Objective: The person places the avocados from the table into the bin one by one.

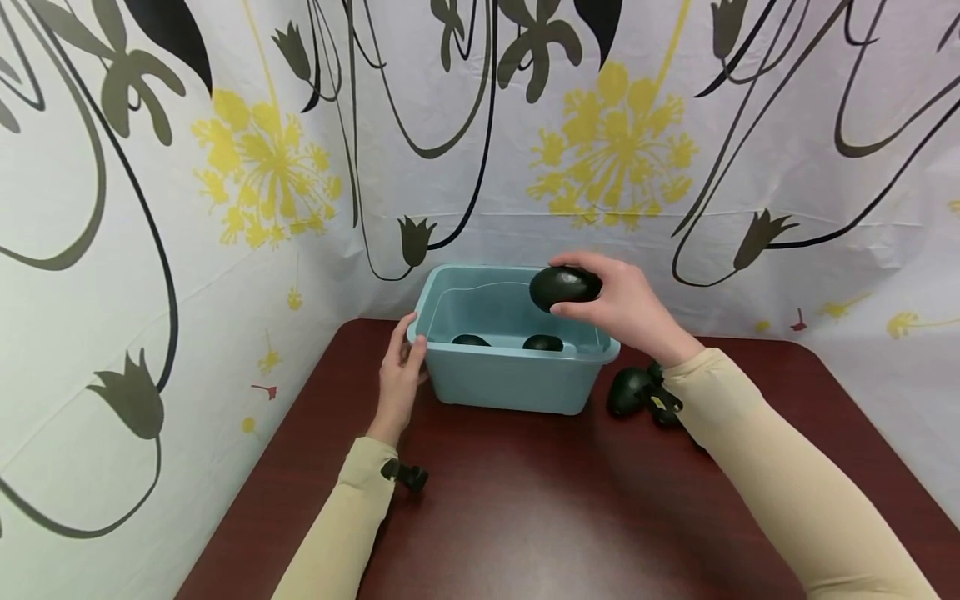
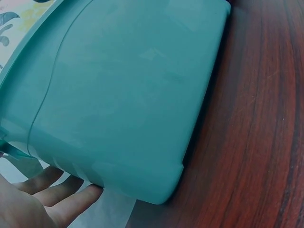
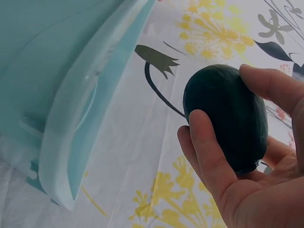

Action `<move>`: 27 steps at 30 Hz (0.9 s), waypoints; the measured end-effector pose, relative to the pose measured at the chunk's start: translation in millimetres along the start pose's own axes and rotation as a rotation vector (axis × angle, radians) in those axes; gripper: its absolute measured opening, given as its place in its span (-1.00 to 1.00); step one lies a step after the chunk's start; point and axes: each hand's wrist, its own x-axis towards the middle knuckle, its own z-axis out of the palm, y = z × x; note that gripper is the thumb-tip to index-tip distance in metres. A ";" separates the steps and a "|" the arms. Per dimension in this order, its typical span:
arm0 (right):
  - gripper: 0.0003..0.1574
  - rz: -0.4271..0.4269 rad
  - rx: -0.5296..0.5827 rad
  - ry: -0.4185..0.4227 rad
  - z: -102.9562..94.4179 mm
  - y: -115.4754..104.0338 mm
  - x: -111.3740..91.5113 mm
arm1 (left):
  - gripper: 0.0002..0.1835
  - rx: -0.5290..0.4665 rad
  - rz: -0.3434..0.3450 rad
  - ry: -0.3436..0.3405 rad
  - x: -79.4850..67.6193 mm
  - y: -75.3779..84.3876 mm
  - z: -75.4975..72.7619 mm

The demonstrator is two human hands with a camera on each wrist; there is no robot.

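A light blue plastic bin [image 1: 510, 383] stands on the table, and two dark green avocados show partly inside it, one at the left [image 1: 471, 340] and one at the right [image 1: 543, 342]. My left hand [image 1: 399, 375] grips the bin's left end, thumb by the rim; in the left wrist view its fingers [image 2: 71, 197] touch the outer wall. Above the bin's right part, my right hand [image 1: 630, 308] holds another avocado [image 1: 562, 287] between thumb and fingers. The right wrist view shows this avocado [image 3: 225, 118] whole, apart from the bin's rim [image 3: 61, 142].
On the dark red-brown table [image 1: 525, 500], right of the bin, lies an avocado [image 1: 628, 392], partly behind my right wrist and its small black camera [image 1: 663, 407]. A white cloth [image 1: 465, 183] with grey and yellow flowers hangs behind and at the left.
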 end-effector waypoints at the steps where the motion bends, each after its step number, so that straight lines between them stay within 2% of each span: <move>1: -0.26 0.002 0.001 -0.008 1.4 0.6 0.6 | -0.36 0.000 -0.004 0.000 0.1 0.2 -0.1; 14: -0.27 0.009 -0.099 -0.095 20.3 12.4 5.0 | -0.38 -0.022 -0.041 -0.007 2.6 -3.0 -1.1; 21: -0.24 -0.006 -0.151 -0.133 26.8 15.7 6.1 | -0.42 -0.026 -0.057 0.001 14.6 -30.4 -3.5; 27: -0.24 -0.016 -0.170 -0.161 28.0 19.5 3.7 | -0.46 -0.021 -0.045 0.018 15.7 -36.2 -3.2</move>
